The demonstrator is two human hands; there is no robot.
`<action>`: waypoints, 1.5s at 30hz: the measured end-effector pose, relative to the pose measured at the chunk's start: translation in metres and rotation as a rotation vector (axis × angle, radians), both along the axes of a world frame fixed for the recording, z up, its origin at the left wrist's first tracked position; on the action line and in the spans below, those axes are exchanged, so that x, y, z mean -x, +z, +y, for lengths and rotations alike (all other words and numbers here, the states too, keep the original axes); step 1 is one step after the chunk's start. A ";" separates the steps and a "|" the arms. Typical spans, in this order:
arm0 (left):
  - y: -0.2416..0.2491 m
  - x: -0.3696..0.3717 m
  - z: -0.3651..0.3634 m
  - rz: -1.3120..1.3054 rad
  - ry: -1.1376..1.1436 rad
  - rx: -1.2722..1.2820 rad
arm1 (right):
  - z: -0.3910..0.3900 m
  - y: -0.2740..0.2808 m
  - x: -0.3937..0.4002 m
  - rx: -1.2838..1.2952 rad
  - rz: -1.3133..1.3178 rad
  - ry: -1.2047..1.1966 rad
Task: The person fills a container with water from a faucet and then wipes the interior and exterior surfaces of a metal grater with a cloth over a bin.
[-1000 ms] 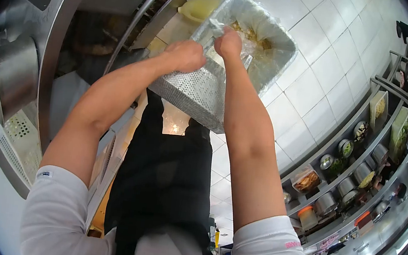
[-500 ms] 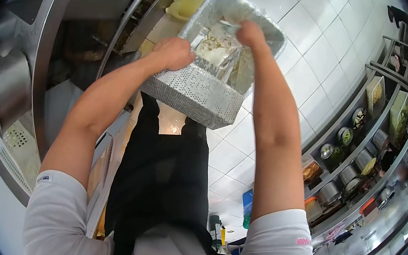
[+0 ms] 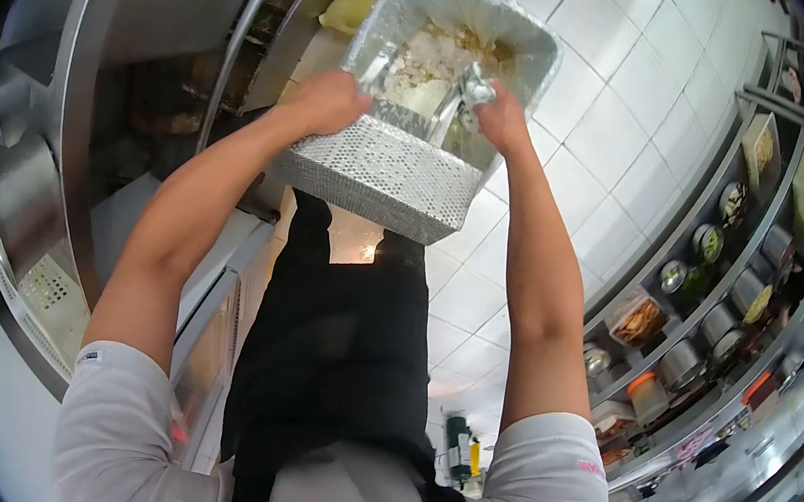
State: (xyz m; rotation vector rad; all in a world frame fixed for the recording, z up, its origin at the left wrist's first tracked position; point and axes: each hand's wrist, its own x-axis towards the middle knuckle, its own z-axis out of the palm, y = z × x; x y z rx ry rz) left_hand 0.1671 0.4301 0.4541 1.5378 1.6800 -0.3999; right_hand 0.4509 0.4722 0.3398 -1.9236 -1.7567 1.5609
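A silver perforated metal basket (image 3: 387,165) is tilted on its side at the near end of a grey bin (image 3: 548,67) lined with clear plastic. My left hand (image 3: 332,102) is closed around the basket's left edge. In my right hand (image 3: 503,119) is a crumpled greyish-white cloth, its fingers closed on it near the basket's right side. The crumpled cloth (image 3: 477,87) hangs over the bin's opening. Inside the bin lie whitish and yellow-brown food scraps (image 3: 433,61). The far part of the basket is partly hidden behind its own near wall.
Left of the bin are a yellow object (image 3: 348,9) and a steel unit with a vertical bar (image 3: 249,30). White floor tiles (image 3: 588,94) spread to the right. A counter rack (image 3: 716,277) with several food containers runs along the right.
My right hand has come back toward me and lower, and the crumpled cloth now shows clearly in it. The left hand still holds the basket, which has shifted slightly left.
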 end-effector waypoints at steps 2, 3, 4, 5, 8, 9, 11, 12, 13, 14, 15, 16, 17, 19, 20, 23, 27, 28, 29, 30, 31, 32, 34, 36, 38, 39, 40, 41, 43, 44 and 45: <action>0.005 -0.001 -0.004 0.009 -0.066 -0.006 | -0.008 -0.001 -0.006 0.145 -0.136 0.056; 0.009 0.000 -0.003 0.016 -0.098 -0.017 | -0.018 0.011 -0.009 0.220 -0.021 -0.058; 0.008 0.002 -0.004 0.020 -0.109 -0.034 | -0.037 0.034 -0.012 0.292 0.096 -0.168; 0.005 0.004 -0.007 0.027 -0.116 -0.053 | -0.052 0.048 -0.014 0.362 0.217 -0.272; 0.002 0.001 -0.014 0.049 -0.106 -0.102 | -0.095 0.032 -0.026 0.584 0.520 -0.606; 0.002 -0.002 -0.013 0.056 -0.101 -0.125 | -0.107 0.023 -0.028 0.562 0.666 -0.672; 0.001 -0.004 -0.017 0.051 -0.111 -0.125 | -0.126 0.006 -0.026 0.519 0.963 -0.789; 0.003 -0.004 -0.020 0.051 -0.114 -0.123 | -0.126 0.008 -0.022 0.513 0.922 -0.785; 0.006 -0.004 -0.021 0.014 -0.123 -0.135 | -0.122 0.009 -0.021 0.392 0.725 -0.659; 0.009 -0.003 -0.022 -0.023 -0.132 -0.145 | -0.115 0.007 -0.020 0.272 0.527 -0.532; 0.011 -0.001 -0.023 -0.062 -0.139 -0.153 | -0.108 0.005 -0.019 0.154 0.328 -0.401; 0.010 0.001 -0.024 -0.085 -0.161 -0.158 | -0.101 0.005 -0.018 0.074 0.393 -0.440; 0.008 0.003 -0.025 -0.108 -0.184 -0.164 | -0.093 -0.003 -0.019 0.001 0.404 -0.275; 0.005 0.007 -0.024 -0.133 -0.216 -0.163 | -0.074 0.001 -0.017 -0.147 0.413 0.064; 0.002 0.007 -0.023 -0.133 -0.227 -0.153 | -0.068 0.015 -0.016 -0.055 0.366 0.208; -0.005 0.011 -0.025 -0.111 -0.253 -0.142 | -0.067 -0.009 0.007 -0.184 0.492 0.551; -0.001 0.012 -0.024 -0.091 -0.281 -0.120 | -0.046 -0.028 0.033 -0.296 0.248 0.673; -0.002 0.012 -0.026 -0.089 -0.275 -0.114 | -0.045 -0.039 0.035 -0.277 0.313 0.580; -0.003 0.011 -0.026 -0.087 -0.270 -0.112 | -0.046 -0.049 0.033 -0.315 0.296 0.615; -0.003 0.012 -0.024 -0.081 -0.262 -0.118 | -0.043 -0.051 0.034 -0.362 0.280 0.653; -0.004 0.013 -0.022 -0.075 -0.258 -0.118 | -0.041 -0.054 0.035 -0.406 0.266 0.691; -0.007 0.014 -0.022 -0.072 -0.258 -0.115 | -0.042 -0.055 0.033 -0.409 0.438 0.711; -0.013 0.016 -0.019 -0.107 -0.251 -0.120 | -0.043 -0.060 0.021 -0.171 0.380 0.631; -0.014 0.018 -0.015 -0.177 -0.234 -0.136 | -0.038 -0.042 0.005 -0.118 0.200 0.566; -0.006 0.015 -0.011 -0.185 -0.239 -0.077 | -0.046 -0.040 -0.012 -0.041 0.317 0.348; -0.003 0.013 -0.010 -0.188 -0.241 -0.043 | -0.053 -0.034 -0.020 0.004 0.316 0.235; -0.005 0.012 -0.011 -0.142 -0.282 -0.074 | -0.062 -0.028 -0.026 0.049 0.312 0.119; -0.013 0.011 -0.013 -0.098 -0.326 -0.107 | -0.076 -0.021 -0.030 0.173 0.388 -0.081; -0.017 0.012 -0.015 -0.016 -0.403 -0.275 | -0.098 -0.010 -0.034 0.423 0.528 -0.487; -0.017 0.011 -0.020 0.013 -0.440 -0.404 | -0.104 -0.007 -0.032 0.417 0.639 -0.615; -0.014 0.004 -0.021 -0.001 -0.479 -0.402 | -0.114 0.002 -0.028 0.411 0.740 -0.756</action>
